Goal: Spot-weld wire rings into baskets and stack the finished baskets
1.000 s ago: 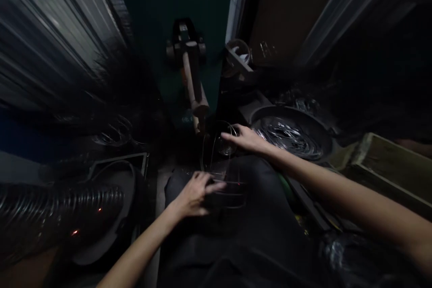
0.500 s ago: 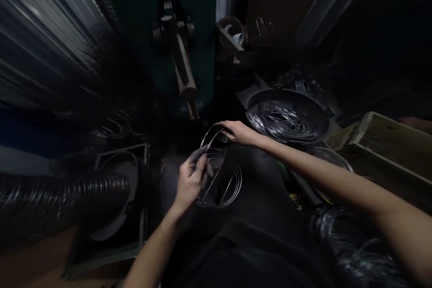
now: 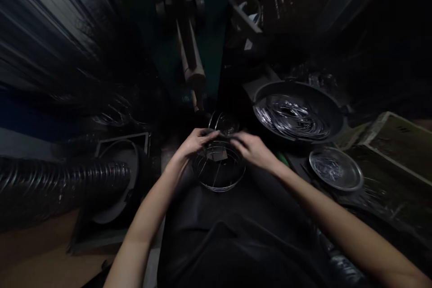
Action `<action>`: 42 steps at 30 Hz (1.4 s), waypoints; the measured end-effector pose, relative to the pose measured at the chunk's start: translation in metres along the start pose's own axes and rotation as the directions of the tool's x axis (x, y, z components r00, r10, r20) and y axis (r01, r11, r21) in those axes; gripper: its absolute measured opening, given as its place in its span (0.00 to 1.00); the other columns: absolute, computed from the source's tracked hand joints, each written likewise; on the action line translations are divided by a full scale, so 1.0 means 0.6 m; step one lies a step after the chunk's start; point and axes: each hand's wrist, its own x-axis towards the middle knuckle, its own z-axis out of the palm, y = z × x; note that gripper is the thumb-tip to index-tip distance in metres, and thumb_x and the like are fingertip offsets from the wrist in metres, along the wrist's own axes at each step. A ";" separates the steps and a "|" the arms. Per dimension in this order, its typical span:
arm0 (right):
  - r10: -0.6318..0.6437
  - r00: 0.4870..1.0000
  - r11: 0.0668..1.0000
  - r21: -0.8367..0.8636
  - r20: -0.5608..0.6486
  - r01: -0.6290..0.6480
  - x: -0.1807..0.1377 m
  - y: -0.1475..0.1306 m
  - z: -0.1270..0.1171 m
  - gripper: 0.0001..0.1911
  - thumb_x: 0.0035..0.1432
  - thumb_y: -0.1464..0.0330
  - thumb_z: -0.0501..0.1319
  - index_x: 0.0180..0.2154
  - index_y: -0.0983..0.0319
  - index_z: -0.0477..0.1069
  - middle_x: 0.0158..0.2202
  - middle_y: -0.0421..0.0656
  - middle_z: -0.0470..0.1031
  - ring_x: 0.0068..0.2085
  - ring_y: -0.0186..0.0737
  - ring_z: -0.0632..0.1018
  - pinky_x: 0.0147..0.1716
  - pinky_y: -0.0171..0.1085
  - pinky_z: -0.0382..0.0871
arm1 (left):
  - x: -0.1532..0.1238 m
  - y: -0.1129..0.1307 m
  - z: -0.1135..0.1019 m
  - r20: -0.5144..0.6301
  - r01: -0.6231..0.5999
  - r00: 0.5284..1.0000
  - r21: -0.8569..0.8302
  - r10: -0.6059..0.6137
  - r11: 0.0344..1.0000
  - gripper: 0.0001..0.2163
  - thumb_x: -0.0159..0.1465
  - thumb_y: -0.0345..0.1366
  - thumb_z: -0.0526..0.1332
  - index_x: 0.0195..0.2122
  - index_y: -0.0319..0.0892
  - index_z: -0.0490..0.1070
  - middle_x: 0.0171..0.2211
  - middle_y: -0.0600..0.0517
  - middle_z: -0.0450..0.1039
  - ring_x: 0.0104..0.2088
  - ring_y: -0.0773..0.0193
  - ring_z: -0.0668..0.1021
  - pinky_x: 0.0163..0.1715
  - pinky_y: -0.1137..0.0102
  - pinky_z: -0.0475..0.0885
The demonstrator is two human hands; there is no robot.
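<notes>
A round wire frame (image 3: 221, 189) of thin metal rings and cross wires hangs in front of my dark-clad lap. My left hand (image 3: 195, 141) has its fingers closed on the upper left of the frame's rim. At the upper right, my right hand (image 3: 251, 146) grips the same rim, its fingertips slightly blurred. Just beyond my hands, a curved metal band stands near a small round clear piece (image 3: 227, 123). Ahead is a machine's pale cylindrical arm (image 3: 195, 76), pointing down toward the frame.
A wide dark pan (image 3: 337, 108) of wire rings stands to the right, with a small round dish (image 3: 329, 168) of thin metal pieces below it. A yellowish crate (image 3: 398, 144) lies farther right. At left, a ribbed flexible duct (image 3: 67, 180) runs to a round hood.
My left hand has moved up and my right hand slightly right and down. The frame has tilted and shifted between them. The view has shifted, showing the small dish more fully.
</notes>
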 end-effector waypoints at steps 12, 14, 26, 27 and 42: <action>0.171 0.874 0.679 0.589 0.455 -0.439 -0.023 -0.015 0.025 0.21 0.52 0.54 0.61 0.38 0.65 0.74 0.32 0.42 0.76 0.30 0.36 0.74 0.30 0.34 0.69 | 0.050 0.000 0.029 0.031 -0.037 0.999 -0.059 0.038 0.998 0.24 0.60 0.52 0.57 0.45 0.35 0.73 0.21 0.51 0.70 0.19 0.71 0.72 0.19 0.77 0.64; 0.179 0.860 0.687 0.565 0.477 -0.456 -0.015 -0.011 0.029 0.21 0.51 0.53 0.61 0.35 0.66 0.75 0.30 0.42 0.75 0.24 0.32 0.71 0.25 0.33 0.67 | 0.002 -0.028 0.003 -0.040 -0.158 0.986 0.109 0.164 0.981 0.23 0.62 0.51 0.54 0.49 0.38 0.70 0.30 0.47 0.74 0.29 0.66 0.77 0.29 0.72 0.71; 0.387 0.910 0.657 0.649 0.147 -0.384 0.025 -0.050 0.051 0.21 0.45 0.54 0.66 0.32 0.64 0.69 0.24 0.39 0.70 0.19 0.29 0.66 0.19 0.30 0.61 | -0.097 -0.234 -0.016 0.112 -0.221 0.889 0.954 0.444 0.202 0.30 0.56 0.41 0.59 0.59 0.40 0.57 0.45 0.41 0.63 0.48 0.48 0.67 0.53 0.48 0.57; 0.388 0.917 0.679 0.643 0.095 -0.354 0.026 -0.055 0.061 0.20 0.45 0.54 0.66 0.31 0.63 0.68 0.25 0.39 0.70 0.21 0.30 0.68 0.21 0.31 0.62 | -0.087 -0.225 -0.018 0.122 -0.234 0.885 0.951 0.450 0.202 0.32 0.55 0.42 0.60 0.60 0.38 0.56 0.44 0.41 0.63 0.47 0.47 0.67 0.51 0.49 0.59; 0.379 0.922 0.543 0.788 0.078 -0.290 0.157 -0.065 0.030 0.26 0.41 0.50 0.67 0.31 0.61 0.61 0.19 0.32 0.61 0.16 0.24 0.58 0.13 0.27 0.50 | -0.018 -0.103 -0.062 -0.052 -0.504 0.454 0.809 0.890 0.304 0.25 0.47 0.38 0.65 0.43 0.44 0.53 0.41 0.46 0.66 0.40 0.58 0.72 0.41 0.60 0.65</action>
